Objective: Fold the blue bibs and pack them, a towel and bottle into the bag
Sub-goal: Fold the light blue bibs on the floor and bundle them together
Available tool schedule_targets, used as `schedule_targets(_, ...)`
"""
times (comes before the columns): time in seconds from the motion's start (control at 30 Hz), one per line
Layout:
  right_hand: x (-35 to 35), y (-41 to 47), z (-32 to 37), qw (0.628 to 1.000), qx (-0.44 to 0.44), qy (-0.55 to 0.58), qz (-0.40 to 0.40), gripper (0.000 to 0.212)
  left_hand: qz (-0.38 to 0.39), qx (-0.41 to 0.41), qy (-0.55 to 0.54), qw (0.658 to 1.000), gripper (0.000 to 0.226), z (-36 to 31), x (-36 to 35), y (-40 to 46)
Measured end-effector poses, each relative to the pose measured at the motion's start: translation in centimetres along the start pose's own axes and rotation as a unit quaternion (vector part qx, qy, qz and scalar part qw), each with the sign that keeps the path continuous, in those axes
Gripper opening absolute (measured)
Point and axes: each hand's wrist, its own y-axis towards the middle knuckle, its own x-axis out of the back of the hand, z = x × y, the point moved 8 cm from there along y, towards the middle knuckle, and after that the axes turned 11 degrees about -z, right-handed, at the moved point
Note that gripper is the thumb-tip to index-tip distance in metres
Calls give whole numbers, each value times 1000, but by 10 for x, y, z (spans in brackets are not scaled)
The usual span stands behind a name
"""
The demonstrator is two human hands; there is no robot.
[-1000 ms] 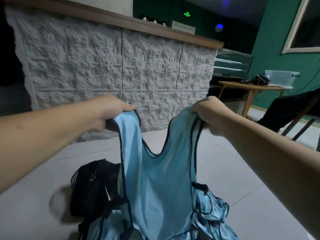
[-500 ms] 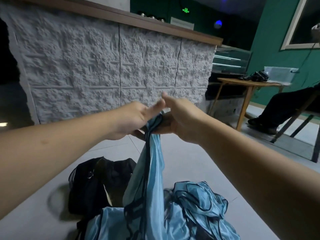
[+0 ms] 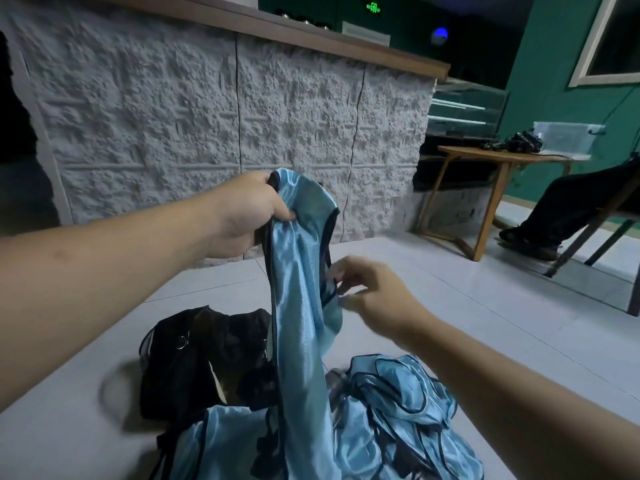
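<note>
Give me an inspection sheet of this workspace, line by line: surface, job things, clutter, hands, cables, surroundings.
Surface: pale tiled floor.
Job's things: held blue bib hangs doubled lengthwise; heap of blue bibs unfolded; black bag on the floor, open; towel and bottle: nothing seen.
Clutter: nothing seen.
Hands: left hand grips the bib's top; right hand at its edge, blurred.
Cables: dark tangle on wooden table.
Surroundings: textured white counter; seated person's leg.

bag (image 3: pixel 194 362) left of bib pile (image 3: pixel 398 417) | held bib (image 3: pixel 301 306) between them | table (image 3: pixel 498 161) far right
</note>
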Motion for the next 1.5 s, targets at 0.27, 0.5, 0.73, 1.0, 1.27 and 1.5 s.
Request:
schedule_targets(0.27,-58,-23,1,946,104,-225,210,70,59,0,-32,998,43,-2,-8,-5)
schedule_targets(0.5,-83,-30,-1,905,83,-308,282,53,94,-11,-18,995,42,-4,-7,-6)
schedule_targets(0.73,-15,-9,15,979,32,-66,188,22,-58,-10,-71,996,37,14,47,17)
schedule_targets(1.0,22,13,71,949,-52,286,120,20,-90,26,-205,974,37,12,70,35)
schedule_targets(1.27,22,9,113,943,-32,311,113,39,-62,42,-307,949,23,-17,83,25)
schedule_targets(1.5,6,36,68,918,-177,353,-33,44,40,176,-263,948,79,97,18,-14)
